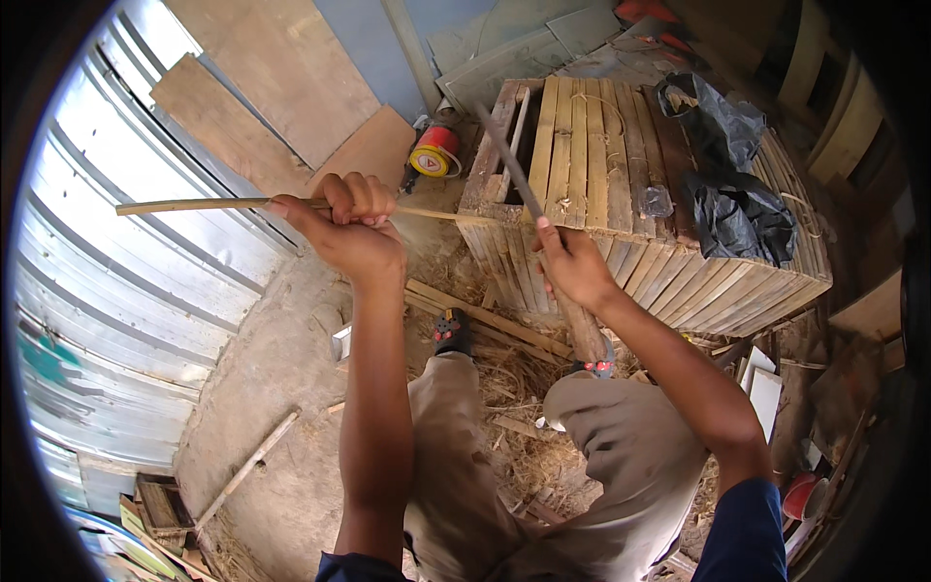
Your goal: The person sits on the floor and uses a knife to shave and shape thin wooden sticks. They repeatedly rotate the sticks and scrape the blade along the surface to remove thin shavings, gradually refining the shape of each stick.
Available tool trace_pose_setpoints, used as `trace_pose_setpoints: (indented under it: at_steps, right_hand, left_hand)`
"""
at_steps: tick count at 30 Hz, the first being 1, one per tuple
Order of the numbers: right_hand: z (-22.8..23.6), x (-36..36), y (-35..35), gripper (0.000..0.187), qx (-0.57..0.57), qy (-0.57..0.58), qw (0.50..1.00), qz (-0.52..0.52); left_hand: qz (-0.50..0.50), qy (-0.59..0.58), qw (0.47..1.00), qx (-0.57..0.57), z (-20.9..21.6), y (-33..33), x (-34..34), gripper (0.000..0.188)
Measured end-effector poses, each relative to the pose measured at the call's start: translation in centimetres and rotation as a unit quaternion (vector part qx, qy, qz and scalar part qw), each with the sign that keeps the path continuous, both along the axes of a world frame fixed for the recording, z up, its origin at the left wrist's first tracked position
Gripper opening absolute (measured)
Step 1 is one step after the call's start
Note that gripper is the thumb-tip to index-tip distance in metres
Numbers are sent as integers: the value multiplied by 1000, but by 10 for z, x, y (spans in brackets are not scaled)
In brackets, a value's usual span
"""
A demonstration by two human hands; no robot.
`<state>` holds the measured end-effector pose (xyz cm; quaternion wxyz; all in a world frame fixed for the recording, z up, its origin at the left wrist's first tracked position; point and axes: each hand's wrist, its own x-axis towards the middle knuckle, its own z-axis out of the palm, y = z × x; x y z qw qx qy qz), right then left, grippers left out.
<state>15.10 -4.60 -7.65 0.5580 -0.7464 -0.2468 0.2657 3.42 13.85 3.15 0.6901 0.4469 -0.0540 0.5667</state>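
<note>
Wooden strip [208,205], one: right end by slatted box [592,165]; left hand [351,225] wrapped round it. Long knife [515,165], one: gripped in right hand [577,267]. Hands apart. Step: apparently strip-paring; next move calls for steady hold, careful blade angle.

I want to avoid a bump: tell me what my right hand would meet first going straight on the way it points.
Your right hand would probably meet the slatted crate first, near its top edge; depth is unclear, so it might pass above.
</note>
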Motion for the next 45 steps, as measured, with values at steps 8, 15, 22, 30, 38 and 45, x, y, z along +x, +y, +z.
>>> trace_pose_setpoints:
  at_steps: [8, 15, 22, 30, 38, 45]
  right_hand:
    - [19, -40, 34, 51, 21, -221, 972, 72]
    - [15, -40, 27, 47, 15, -264, 961, 83]
    - [18, -42, 30, 45, 46, -306, 939, 150]
    - [-1, -37, 31, 42, 22, -297, 950, 94]
    - [-10, -40, 28, 37, -8, -335, 938, 91]
    - [0, -44, 29, 39, -6, -320, 943, 92]
  left_hand:
    - [-23, -26, 999, 17, -12, -5, -6, 72]
    - [-42, -25, 996, 76, -24, -25, -12, 70]
    - [-58, -43, 997, -6, -23, 6, -19, 74]
    - [-78, -68, 994, -23, -29, 18, -23, 74]
    - [-68, -52, 996, -7, -30, 23, -27, 74]
    - [-28, -48, 998, -32, -31, 31, -27, 74]
